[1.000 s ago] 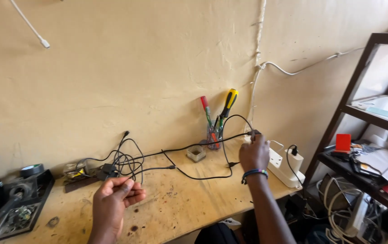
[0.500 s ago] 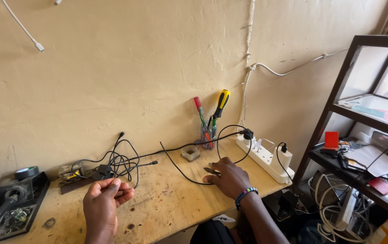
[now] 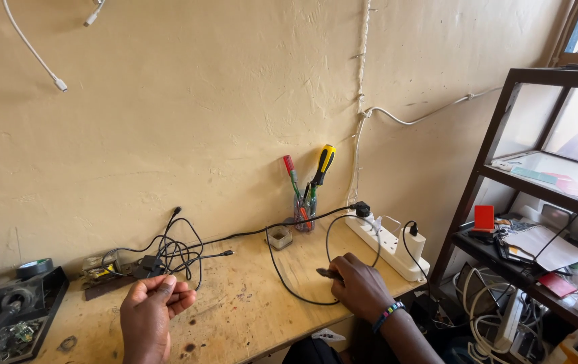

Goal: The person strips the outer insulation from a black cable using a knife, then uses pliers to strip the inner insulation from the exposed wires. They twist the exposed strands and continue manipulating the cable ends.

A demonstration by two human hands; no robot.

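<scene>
My left hand [image 3: 152,309] hovers over the wooden workbench [image 3: 248,317], fingers curled, pinching a thin black cable [image 3: 174,259] near the tangle by the wall. My right hand [image 3: 360,286] rests on the bench to the right, fingers closed on a small dark tool or plug [image 3: 326,274] at the end of a black looping cable [image 3: 289,283]. That cable runs up to a black plug [image 3: 362,209] in the white power strip [image 3: 387,246] along the wall.
A glass jar with screwdrivers [image 3: 304,202] stands at the wall, a small square part [image 3: 279,237] beside it. A black tray with parts and tape [image 3: 13,310] sits at the left. A dark metal shelf [image 3: 538,202] with papers and cables stands at the right.
My right hand has come down from the plug at the power strip to the bench and now holds the small dark piece. The left hand stayed low, fingers curling.
</scene>
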